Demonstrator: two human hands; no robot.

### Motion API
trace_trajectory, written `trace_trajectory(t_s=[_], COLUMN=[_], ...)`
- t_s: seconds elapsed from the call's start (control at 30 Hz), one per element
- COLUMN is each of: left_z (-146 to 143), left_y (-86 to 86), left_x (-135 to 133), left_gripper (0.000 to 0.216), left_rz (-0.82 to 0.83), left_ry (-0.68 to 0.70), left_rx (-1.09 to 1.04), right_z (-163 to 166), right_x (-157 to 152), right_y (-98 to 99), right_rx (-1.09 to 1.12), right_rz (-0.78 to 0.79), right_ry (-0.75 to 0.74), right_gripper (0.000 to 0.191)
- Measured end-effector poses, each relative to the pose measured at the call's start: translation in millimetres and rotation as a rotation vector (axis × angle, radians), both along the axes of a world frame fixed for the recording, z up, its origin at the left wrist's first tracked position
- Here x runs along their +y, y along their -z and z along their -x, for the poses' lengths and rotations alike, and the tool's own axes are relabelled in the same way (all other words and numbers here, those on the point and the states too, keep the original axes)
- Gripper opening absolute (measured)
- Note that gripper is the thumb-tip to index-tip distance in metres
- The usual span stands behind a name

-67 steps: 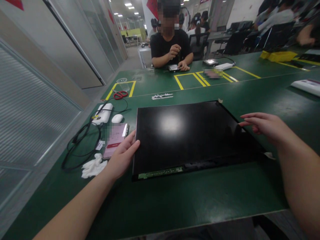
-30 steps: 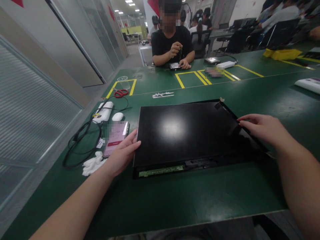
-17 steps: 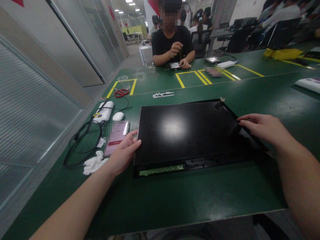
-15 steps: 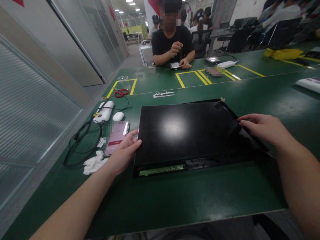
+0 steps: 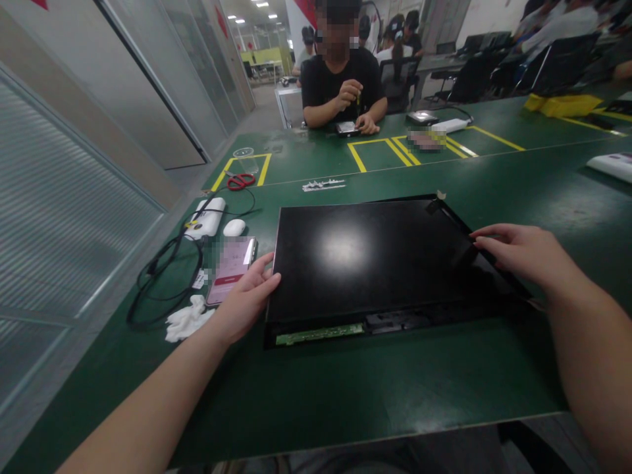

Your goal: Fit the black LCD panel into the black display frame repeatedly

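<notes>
A large black display panel (image 5: 365, 263) lies face up in a black frame (image 5: 513, 288) on the green table. Along its near edge a strip of green circuit board (image 5: 318, 334) shows. My left hand (image 5: 251, 289) grips the panel's left edge, thumb on top and fingers at the side. At the right edge my right hand (image 5: 513, 247) pinches the rim between thumb and fingertips. The panel's right side sits lower within the frame, and its left side stands slightly raised. What lies under the panel is hidden.
Left of the panel lie a phone (image 5: 232, 266), a white mouse-shaped case (image 5: 234, 228), a white power bank (image 5: 206, 218), black cables (image 5: 162, 263), crumpled white tissue (image 5: 187, 319) and red scissors (image 5: 241, 182). White scraps (image 5: 323, 185) lie behind. Opposite, a person (image 5: 343, 85) works on a small device.
Both hands keep their hold on the panel, which stays where it was. The whole view has shifted only very slightly.
</notes>
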State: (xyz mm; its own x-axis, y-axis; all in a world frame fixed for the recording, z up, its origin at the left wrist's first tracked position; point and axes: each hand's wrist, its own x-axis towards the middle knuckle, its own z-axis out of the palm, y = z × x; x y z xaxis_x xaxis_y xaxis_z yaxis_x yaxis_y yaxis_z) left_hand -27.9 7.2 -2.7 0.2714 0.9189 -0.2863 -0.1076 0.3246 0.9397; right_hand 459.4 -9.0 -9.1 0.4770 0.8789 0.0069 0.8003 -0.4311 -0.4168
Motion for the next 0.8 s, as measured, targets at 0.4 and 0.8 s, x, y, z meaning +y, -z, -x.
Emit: trace_trajectory(t_s=[0.4, 0.8], left_z=[-1.9, -1.4], left_y=[1.5, 2.6], left_x=[-0.6, 0.7], left_gripper=[0.081, 0.081], left_rz=[-0.001, -0.007], left_ry=[-0.014, -0.041], left_rx=[-0.003, -0.003], right_z=[7.9, 3.8], right_x=[-1.0, 0.2], right_y=[-5.6, -2.9], right_rx=[-0.001, 0.013], right_rz=[0.049, 0.025], right_ry=[0.037, 0.037], right_gripper=[0.04, 0.041])
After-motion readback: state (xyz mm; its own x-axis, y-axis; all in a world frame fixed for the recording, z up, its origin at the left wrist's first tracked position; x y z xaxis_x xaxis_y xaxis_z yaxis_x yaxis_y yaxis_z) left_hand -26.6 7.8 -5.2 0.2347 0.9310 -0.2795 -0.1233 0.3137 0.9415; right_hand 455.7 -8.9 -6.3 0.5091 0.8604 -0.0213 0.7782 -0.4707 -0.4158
